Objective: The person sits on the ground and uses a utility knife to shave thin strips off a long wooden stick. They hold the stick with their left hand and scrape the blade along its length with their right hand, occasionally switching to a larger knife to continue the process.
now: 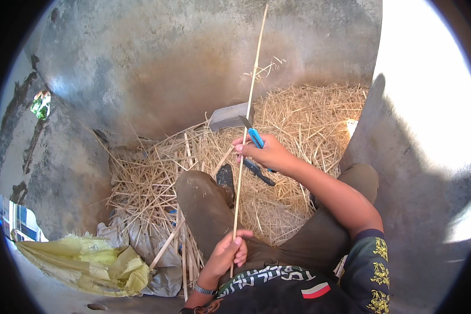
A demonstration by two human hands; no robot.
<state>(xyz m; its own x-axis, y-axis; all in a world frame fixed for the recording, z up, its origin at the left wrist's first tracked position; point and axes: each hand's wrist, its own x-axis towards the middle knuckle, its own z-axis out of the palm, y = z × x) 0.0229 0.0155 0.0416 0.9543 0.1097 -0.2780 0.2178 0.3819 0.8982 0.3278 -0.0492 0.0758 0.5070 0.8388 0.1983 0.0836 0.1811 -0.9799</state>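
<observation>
A long, thin pale strip (251,86), apparently split bamboo, rises in front of me from my lap to near the top of the picture. My left hand (228,253) is closed around its lower end, close to my body. Higher up, my right hand (269,153) pinches the strip between thumb and fingers. That hand also holds a blue utility knife (256,138), its dark blade pointing up beside the strip. Thin curled shavings (266,68) hang from the strip's upper part.
Pale shavings (303,123) cover the floor ahead, with loose strips (144,183) heaped at left. A grey block (228,117) lies by the far wall (193,63). Dark sandals (258,172) lie between my bent legs. A yellow sack (89,267) is at lower left.
</observation>
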